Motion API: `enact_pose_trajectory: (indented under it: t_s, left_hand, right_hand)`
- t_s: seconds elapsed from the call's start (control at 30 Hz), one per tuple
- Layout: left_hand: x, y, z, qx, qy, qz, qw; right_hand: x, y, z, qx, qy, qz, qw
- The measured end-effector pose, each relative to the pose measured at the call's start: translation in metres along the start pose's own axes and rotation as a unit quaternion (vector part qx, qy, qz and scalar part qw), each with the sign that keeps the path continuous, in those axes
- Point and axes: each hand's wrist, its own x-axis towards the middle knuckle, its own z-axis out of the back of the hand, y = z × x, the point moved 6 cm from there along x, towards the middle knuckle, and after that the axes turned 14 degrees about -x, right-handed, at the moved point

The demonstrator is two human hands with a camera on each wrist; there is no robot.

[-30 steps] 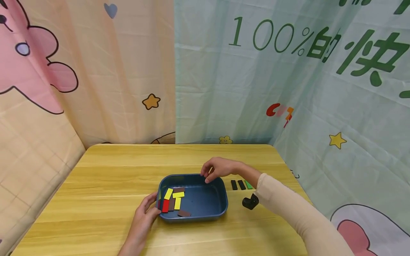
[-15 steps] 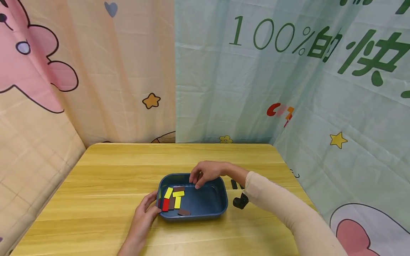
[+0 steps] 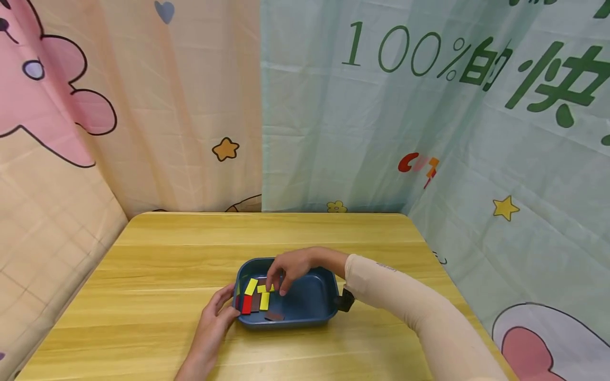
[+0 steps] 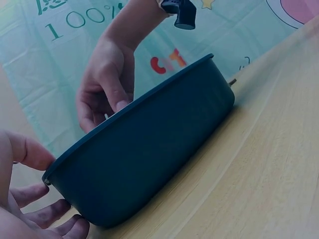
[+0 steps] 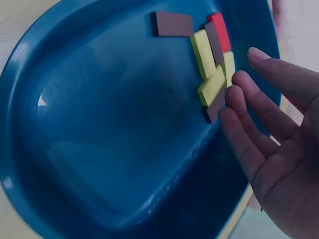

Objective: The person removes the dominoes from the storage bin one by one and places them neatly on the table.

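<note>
In the head view a blue plastic tray stands on the table, with several small flat rectangular blocks at its left end. Among them are yellow blocks, a red block and brown blocks. My left hand grips the tray's left end; in the left wrist view its thumb meets the rim and its fingers lie against the outer wall. Over the blocks reaches my right hand, fingers loosely bent and holding nothing. In the right wrist view its fingertips come right at the yellow blocks.
The wooden table surrounds the tray. A small black device hangs at the right wrist, by the tray's right end. Printed curtains enclose the table at the back and sides.
My right hand has moved left and down from the tray's back right rim to above the blocks. Its sleeve now covers the dark and green blocks right of the tray. The left hand stays put.
</note>
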Motion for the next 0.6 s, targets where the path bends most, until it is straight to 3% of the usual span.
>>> enact_pose_trajectory:
  t_s: [0.33, 0.6]
  left_hand:
    - [0.002, 0.001, 0.002, -0.002, -0.001, -0.001, 1.0000]
    - [0.002, 0.002, 0.002, -0.004, 0.004, -0.013, 0.9999]
  right_hand:
    - [0.027, 0.010, -0.022, -0.041, 0.068, 0.030, 0.9964]
    - [0.039, 0.012, -0.036, -0.079, 0.088, 0.031, 0.9925]
